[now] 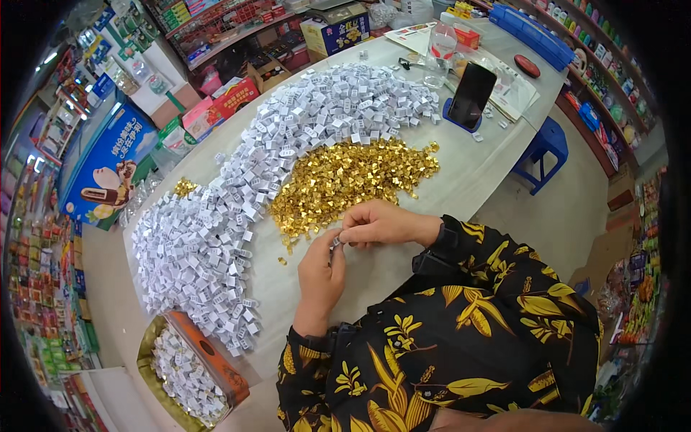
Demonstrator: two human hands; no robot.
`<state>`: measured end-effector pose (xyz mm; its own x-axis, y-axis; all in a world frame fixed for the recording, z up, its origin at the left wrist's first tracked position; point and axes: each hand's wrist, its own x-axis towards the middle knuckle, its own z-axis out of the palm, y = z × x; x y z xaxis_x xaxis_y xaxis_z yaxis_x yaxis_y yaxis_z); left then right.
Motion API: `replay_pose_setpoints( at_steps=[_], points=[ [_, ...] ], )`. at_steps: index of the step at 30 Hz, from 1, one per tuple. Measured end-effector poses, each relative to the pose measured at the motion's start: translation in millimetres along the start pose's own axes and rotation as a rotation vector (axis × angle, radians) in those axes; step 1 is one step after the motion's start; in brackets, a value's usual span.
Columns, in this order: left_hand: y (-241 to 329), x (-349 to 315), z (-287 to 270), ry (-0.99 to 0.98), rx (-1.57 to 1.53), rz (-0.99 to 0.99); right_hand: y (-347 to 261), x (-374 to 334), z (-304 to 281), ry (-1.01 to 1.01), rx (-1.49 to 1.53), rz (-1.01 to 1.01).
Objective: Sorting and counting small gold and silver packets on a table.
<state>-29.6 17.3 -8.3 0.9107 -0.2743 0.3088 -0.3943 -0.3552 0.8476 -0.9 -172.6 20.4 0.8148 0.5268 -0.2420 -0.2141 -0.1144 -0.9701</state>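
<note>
My left hand point(320, 270) and my right hand point(378, 222) meet fingertip to fingertip over the near side of the table. Both are closed, pinching a small whitish piece point(335, 243) that is mostly hidden by the fingers. Just beyond them spreads a heap of small shiny gold metal pieces point(345, 183). Along its far and left sides runs a much larger pile of small white block-like pieces point(209, 245) with dark markings on some. A few gold bits lie loose near my left hand.
An orange-sided box point(209, 356) full of white pieces stands at the table's near left edge. A phone point(472, 97) leans on a blue stand, with a clear plastic bottle point(439, 57) behind it. A blue stool point(541, 155) is at right; stocked shelves surround the table.
</note>
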Motion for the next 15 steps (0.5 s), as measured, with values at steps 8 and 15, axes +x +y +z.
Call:
replay_pose_setpoints(
  at_steps=[8,15],
  points=[
    [7,6,-11,0.183,-0.508,-0.264,-11,-4,-26,0.200,-0.079,-0.161],
    [3,6,-13,0.212,-0.412,-0.266,-3,0,-7,0.272,-0.944,-0.368]
  ],
)
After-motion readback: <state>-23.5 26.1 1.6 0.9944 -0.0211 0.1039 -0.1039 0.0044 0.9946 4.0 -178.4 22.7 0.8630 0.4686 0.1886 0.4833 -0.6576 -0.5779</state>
